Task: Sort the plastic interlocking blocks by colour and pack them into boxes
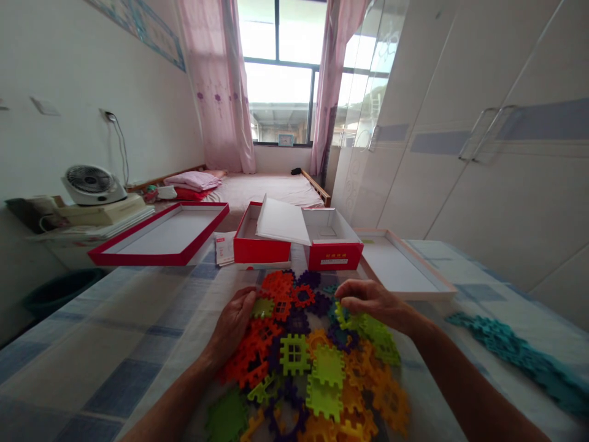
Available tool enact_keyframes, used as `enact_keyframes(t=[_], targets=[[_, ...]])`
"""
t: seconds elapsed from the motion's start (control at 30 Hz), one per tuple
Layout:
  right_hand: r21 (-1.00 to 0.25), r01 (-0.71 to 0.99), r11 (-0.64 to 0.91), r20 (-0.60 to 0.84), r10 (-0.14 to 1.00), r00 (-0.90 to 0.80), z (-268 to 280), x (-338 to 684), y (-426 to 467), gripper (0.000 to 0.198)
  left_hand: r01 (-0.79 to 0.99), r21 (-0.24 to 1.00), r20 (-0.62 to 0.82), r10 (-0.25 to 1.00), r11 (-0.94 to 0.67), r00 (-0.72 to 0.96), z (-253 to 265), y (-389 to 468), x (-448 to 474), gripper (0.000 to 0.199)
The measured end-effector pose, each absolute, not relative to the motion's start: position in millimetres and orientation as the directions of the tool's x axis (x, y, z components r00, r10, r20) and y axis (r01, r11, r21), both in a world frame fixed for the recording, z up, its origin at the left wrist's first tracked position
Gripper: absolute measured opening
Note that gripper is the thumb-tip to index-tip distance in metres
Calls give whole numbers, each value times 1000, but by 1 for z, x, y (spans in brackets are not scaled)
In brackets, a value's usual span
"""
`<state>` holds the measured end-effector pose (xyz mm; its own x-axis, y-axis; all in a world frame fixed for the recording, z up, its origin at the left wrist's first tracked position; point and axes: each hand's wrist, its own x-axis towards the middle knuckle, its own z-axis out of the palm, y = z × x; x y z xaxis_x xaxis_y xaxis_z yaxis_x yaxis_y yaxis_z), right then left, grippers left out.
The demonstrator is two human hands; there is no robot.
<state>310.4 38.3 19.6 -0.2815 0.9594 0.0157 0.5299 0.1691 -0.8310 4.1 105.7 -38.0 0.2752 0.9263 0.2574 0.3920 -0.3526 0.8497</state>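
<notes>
A heap of notched plastic interlocking tiles lies on the checked cloth in front of me: orange-red tiles, light green tiles, yellow-orange tiles and dark purple ones. At the heap's left side, my left hand is closed, its fingertips at the edge of a yellow-green tile. Across the heap, my right hand has its fingers curled together over light green pieces and near a teal piece. Whatever sits between the right fingertips is hidden.
Behind the heap stand a red box with a white panel leaning across it, and a second red box. A red-rimmed lid lies left, a pale lid right. Linked teal tiles stretch along the right.
</notes>
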Motion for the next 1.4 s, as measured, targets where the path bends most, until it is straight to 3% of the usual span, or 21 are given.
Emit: enact_keyframes(t=[0.1, 0.2, 0.3, 0.43, 0.57, 0.73, 1.0, 1.13, 1.23, 1.4], targets=[[-788, 582, 203, 32, 956, -291, 19, 306, 40, 33, 380, 855, 260, 925, -354, 278, -38, 106, 3, 45], [-571, 795, 203, 137, 979, -151, 4, 309, 50, 40, 374, 853, 270, 921, -363, 279, -38, 105, 3, 43], [-469, 870, 154, 46, 988, -150, -12, 319, 58, 60, 382, 852, 268, 925, -359, 271, -38, 105, 4, 43], [-455, 871, 185, -25, 975, -220, -14, 324, 60, 53, 376, 856, 270, 928, -354, 258, -37, 105, 5, 43], [-448, 879, 161, -49, 978, -204, -9, 320, 56, 67, 385, 854, 261, 928, -350, 264, -37, 105, 4, 45], [-443, 885, 141, -41, 983, -178, -13, 312, 56, 70, 387, 854, 250, 927, -348, 280, -37, 106, 4, 47], [-486, 844, 229, 72, 972, -222, -18, 303, 50, 33, 446, 821, 273, 932, -355, 240, -41, 107, 4, 49], [-527, 808, 262, 163, 965, -207, -17, 294, 48, 25, 549, 689, 427, 877, -474, 223, -32, 100, 4, 44], [-573, 781, 249, 233, 963, -136, -11, 294, 51, 32, 619, 515, 518, 790, -593, 327, -16, 89, 11, 36], [-717, 676, 171, 227, 974, -6, -1, 303, 61, 41, 556, 294, 428, 628, -777, 651, 3, 86, 47, 32]])
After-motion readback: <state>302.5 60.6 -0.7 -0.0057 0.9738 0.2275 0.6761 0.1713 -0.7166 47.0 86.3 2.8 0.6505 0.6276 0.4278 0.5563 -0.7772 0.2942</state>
